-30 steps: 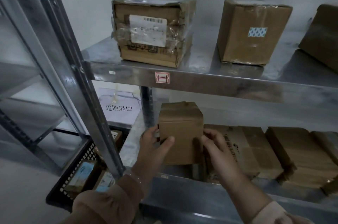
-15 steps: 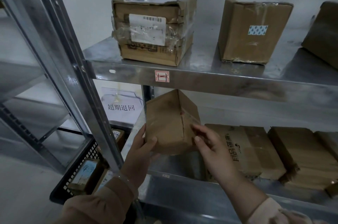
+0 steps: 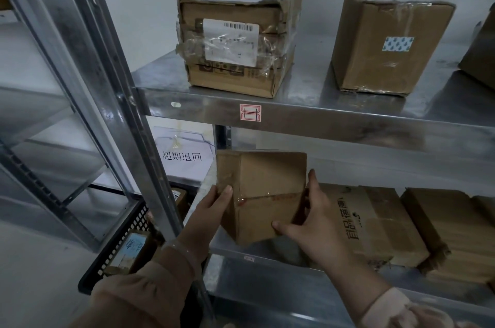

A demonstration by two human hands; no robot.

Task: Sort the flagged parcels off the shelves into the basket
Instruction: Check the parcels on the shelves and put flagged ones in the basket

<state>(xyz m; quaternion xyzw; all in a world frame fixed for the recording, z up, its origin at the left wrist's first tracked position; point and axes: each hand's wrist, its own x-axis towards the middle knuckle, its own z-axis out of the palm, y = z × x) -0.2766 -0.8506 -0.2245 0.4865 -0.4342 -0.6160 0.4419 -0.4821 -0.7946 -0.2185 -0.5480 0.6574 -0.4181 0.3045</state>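
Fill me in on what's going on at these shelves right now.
A person holds a small cardboard box tilted at the lower shelf. The left hand grips its left side, and the right hand grips its right edge and underside. The black basket at lower left has parcels in it. A taped parcel sits on the upper shelf.

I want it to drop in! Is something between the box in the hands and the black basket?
Yes: the shelf's metal post stands between the box and the basket, low on the left.
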